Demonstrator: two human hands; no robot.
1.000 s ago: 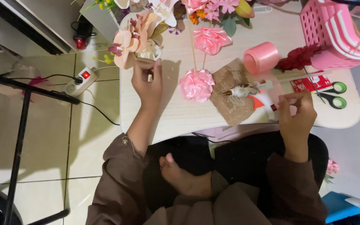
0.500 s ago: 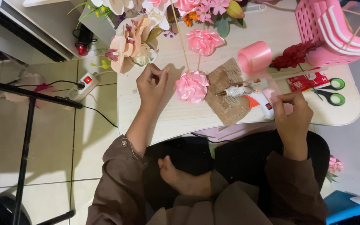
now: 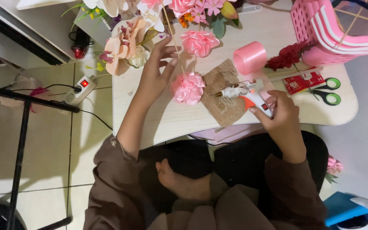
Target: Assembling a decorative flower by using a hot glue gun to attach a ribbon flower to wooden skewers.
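My left hand (image 3: 155,74) reaches over the low white table (image 3: 150,123), fingertips pinching a thin wooden stick (image 3: 172,36). A pink ribbon rose (image 3: 187,88) sits at the stick's near end, just right of the hand. My right hand (image 3: 283,116) grips the handle of a white and orange glue gun (image 3: 243,93). The gun lies with its nozzle pointing left over a brown burlap piece (image 3: 223,106), close to the rose.
A pink ribbon roll (image 3: 249,58), a red flower (image 3: 288,55), a red packet (image 3: 303,81), green-handled scissors (image 3: 326,91) and a pink basket (image 3: 337,30) are on the right. More paper flowers (image 3: 124,47) crowd the far edge. A power strip (image 3: 79,87) and a black stand (image 3: 22,127) are on the floor.
My left hand has moved away from me and to the right, with its fingers now on the rose's stick. My right hand stays at the glue gun.
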